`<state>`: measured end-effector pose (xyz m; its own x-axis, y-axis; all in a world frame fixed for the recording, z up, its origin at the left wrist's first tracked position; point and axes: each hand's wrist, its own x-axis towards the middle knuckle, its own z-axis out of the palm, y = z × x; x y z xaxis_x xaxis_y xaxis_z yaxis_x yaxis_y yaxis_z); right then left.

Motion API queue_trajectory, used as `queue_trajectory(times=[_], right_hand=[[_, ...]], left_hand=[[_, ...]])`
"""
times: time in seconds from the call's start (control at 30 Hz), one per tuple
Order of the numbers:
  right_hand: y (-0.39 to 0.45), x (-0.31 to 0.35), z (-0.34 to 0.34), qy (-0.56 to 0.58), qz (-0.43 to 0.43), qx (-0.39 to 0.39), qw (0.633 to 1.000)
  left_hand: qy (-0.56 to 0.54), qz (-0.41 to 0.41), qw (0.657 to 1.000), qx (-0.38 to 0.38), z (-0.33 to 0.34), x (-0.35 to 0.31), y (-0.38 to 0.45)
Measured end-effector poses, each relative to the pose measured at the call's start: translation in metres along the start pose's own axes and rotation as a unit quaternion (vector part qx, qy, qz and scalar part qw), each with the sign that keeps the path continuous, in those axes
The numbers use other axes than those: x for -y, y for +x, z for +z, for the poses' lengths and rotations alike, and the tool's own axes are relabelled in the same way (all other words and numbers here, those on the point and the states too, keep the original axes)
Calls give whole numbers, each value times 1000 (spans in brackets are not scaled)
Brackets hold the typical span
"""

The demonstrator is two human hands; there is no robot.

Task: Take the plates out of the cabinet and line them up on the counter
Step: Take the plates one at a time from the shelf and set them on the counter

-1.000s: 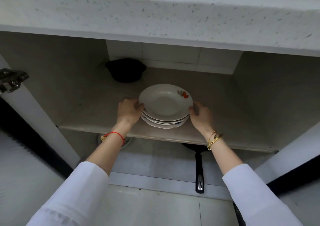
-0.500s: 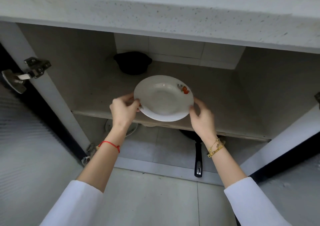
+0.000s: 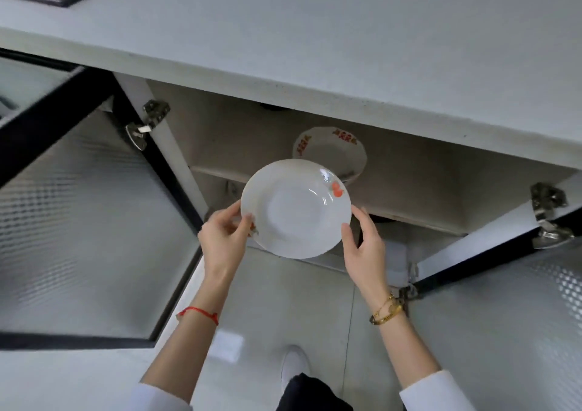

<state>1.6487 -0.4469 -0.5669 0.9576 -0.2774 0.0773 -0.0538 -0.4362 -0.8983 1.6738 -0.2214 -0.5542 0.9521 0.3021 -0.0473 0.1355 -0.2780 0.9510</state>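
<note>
One plate (image 3: pixel 296 209) is out, gripped at its rim by the left hand (image 3: pixel 224 237) and right hand (image 3: pixel 365 244) below the bench (image 3: pixel 315 48); another plate (image 3: pixel 330 152) remains on the shelf, none placed yet.

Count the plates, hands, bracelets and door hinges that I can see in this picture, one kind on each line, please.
Plates: 2, one held, one on the shelf
Hands: 2, left hand, right hand
Bracelets: 2, red string, gold bracelet
Door hinges: 4
Total: 10
</note>
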Motion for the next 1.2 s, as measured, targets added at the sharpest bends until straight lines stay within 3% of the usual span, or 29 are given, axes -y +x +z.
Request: queue_trajectory(times=[0.37,0.6,0.97,1.2], right_hand=[[-89,119,-62,19,63,46,997],[-99,214,-117,-10,34,54,998],[-2,312,-158,-7,-31,6,999],[87,349,-156,-6,-53,27,998]], left_hand=[[18,-56,998,-21,-90,-108,-106],[7,-60,998,-21,-127,-204,-125],[-6,-18,999,-34,-121,-331,-49],[-5,-6,999,-43,-105,-379,26]])
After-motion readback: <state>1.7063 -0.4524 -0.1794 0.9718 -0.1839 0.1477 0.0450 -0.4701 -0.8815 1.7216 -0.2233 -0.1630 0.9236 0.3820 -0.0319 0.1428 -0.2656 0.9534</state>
